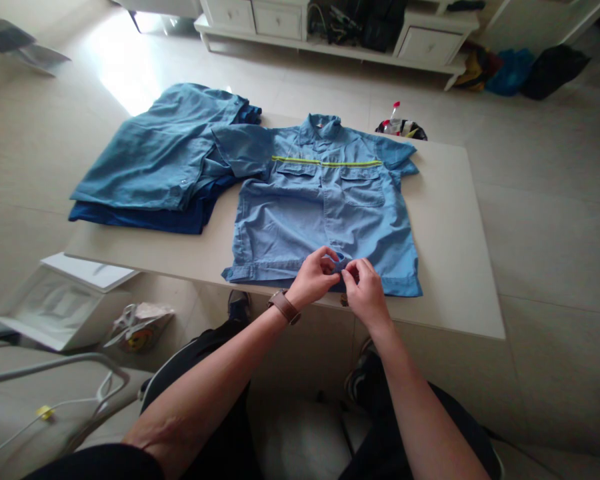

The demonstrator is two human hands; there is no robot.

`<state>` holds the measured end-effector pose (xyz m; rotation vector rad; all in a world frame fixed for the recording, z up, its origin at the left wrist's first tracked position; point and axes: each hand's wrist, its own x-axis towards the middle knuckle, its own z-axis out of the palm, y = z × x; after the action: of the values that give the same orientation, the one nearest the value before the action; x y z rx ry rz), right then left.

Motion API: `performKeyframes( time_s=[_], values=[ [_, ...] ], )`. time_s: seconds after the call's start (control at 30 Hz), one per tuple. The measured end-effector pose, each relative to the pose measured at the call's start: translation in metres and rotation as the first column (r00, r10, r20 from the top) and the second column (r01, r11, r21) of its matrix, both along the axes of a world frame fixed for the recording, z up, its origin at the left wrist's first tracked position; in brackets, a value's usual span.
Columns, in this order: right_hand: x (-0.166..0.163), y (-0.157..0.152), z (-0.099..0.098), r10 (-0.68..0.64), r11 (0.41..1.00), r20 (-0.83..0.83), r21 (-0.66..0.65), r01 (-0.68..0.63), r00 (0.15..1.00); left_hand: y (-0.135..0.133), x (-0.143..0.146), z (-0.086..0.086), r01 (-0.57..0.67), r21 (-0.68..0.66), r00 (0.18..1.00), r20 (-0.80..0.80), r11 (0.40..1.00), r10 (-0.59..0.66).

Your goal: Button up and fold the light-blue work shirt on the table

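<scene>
A light blue short-sleeved work shirt [290, 220] lies front side up on the table, its collar away from me and a yellow stripe across the chest. At the middle of its bottom hem, my left hand [320, 272] pinches the cloth, wearing a brown-strapped watch at the wrist. Close beside it, my right hand [364, 288] has thumb and fingertips closed on the same hem. A small fold of cloth rises between the two hands. Whether a button is between the fingertips cannot be made out.
A pile of blue garments [145, 153] lies on the left of the white table [450, 267]. Behind the far edge stands a bin [405, 129] with a red-capped bottle. A white box [65, 300] and a plastic bag [140, 327] are on the floor at left. A white cabinet [280, 23] stands beyond.
</scene>
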<state>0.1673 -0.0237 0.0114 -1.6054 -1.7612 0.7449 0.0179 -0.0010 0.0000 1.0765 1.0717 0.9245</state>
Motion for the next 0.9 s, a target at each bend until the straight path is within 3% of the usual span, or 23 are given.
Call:
performKeyframes(
  time_s=[0.23, 0.4, 0.6, 0.73, 0.9],
  values=[
    [0.002, 0.002, -0.002, -0.034, 0.999, -0.081, -0.041, 0.031, 0.996, 0.000, -0.001, 0.004, 0.039, 0.016, 0.999, 0.024, 0.999, -0.039],
    [0.004, 0.006, -0.006, -0.122, 0.978, -0.211, -0.192, 0.081, 0.970, -0.001, -0.002, 0.005, 0.061, 0.045, 0.998, 0.017, 0.997, -0.062],
    [0.009, 0.009, -0.011, -0.163, 0.936, -0.305, -0.347, 0.050, 0.938, -0.002, -0.003, 0.006, 0.051, 0.060, 0.996, -0.074, 0.997, -0.047],
    [0.008, 0.008, -0.011, -0.172, 0.942, -0.266, -0.325, 0.080, 0.948, -0.002, -0.005, 0.003, 0.069, 0.059, 0.983, -0.174, 0.996, -0.058],
    [0.005, 0.004, -0.007, -0.091, 0.980, -0.094, -0.183, 0.073, 0.991, -0.003, -0.009, 0.006, 0.134, 0.040, 0.926, -0.362, 0.990, -0.110]
  ],
)
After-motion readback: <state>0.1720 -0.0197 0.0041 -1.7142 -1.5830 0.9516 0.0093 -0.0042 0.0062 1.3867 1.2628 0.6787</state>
